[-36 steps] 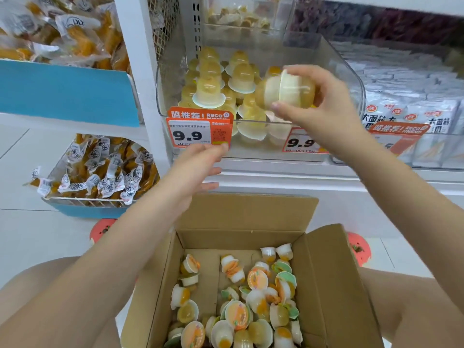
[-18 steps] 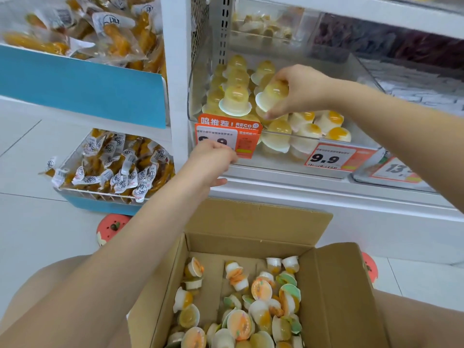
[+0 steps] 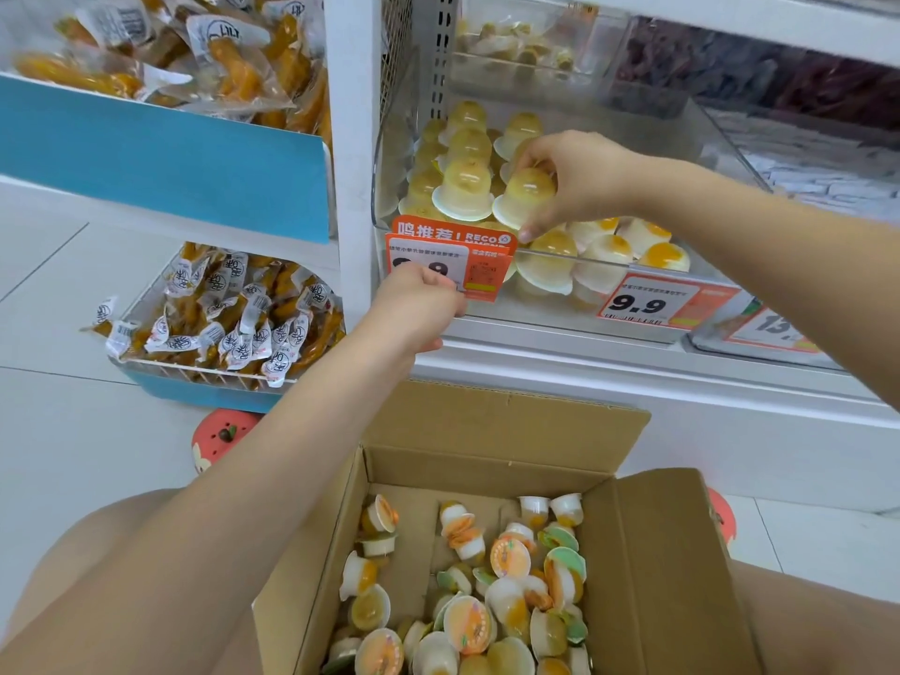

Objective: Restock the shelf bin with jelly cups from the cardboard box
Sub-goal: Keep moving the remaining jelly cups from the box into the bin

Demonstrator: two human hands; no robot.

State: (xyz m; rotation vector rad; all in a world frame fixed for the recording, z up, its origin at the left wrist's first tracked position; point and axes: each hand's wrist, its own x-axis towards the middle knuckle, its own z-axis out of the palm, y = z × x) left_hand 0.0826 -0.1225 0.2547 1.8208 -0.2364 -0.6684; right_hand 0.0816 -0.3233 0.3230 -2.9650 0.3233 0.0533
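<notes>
Right hand [image 3: 579,182] grips a jelly cup [image 3: 526,197] upside down atop the stack in the clear shelf bin [image 3: 730,153]. Left hand [image 3: 419,309] curled against orange price tag [image 3: 479,265]; grip unclear. Cardboard box [image 3: 672,577] below, well apart.

Right hand [image 3: 579,182] is reaching forward at full arm extension, fingers curling downward in a pinch. Left hand [image 3: 421,309] is extending forward lower, fingers curled.
</notes>
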